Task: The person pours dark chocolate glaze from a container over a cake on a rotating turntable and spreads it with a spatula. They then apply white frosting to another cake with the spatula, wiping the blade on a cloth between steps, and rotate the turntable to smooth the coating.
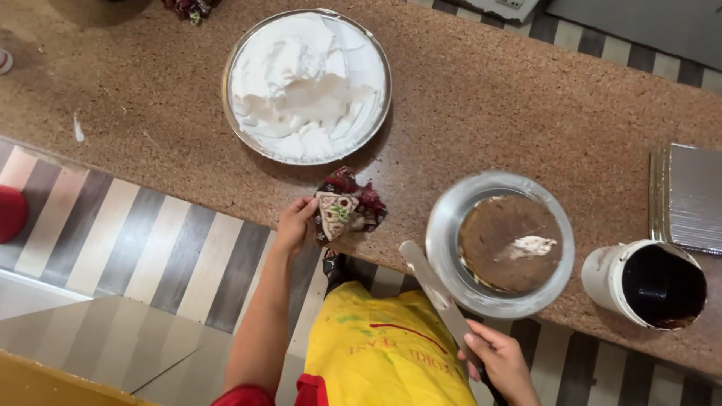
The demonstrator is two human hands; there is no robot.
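**Spatula in Right Hand, Cloth Under Left: Cake Round on Its Stand**

Nearest to me is my yellow apron [383, 349], hanging below the desk [481, 98] edge between my two arms. My right hand [502, 362] is closed on the handle of a long flat spatula [435, 289]; the blade runs up and away from the hand to the near rim of the metal stand [444, 248]. On that stand, just beyond the blade tip, lies a brown cake round [505, 244] with a small dab of white cream [531, 246] off centre. My left hand [295, 222] has its fingers curled loosely onto a crumpled patterned cloth [347, 208] at the desk edge, pinching one corner.

Further from the left hand, well up the desk, sits a wide metal bowl of white cream [307, 84]. Beyond the right hand, past the stand, a white tub [647, 284] with a dark inside lies tilted, and silver boards [688, 197] are stacked behind it.

Judgement: to spread well, I should keep the blade flat and low, work the cream outward from the dab, and hold the stand steady.
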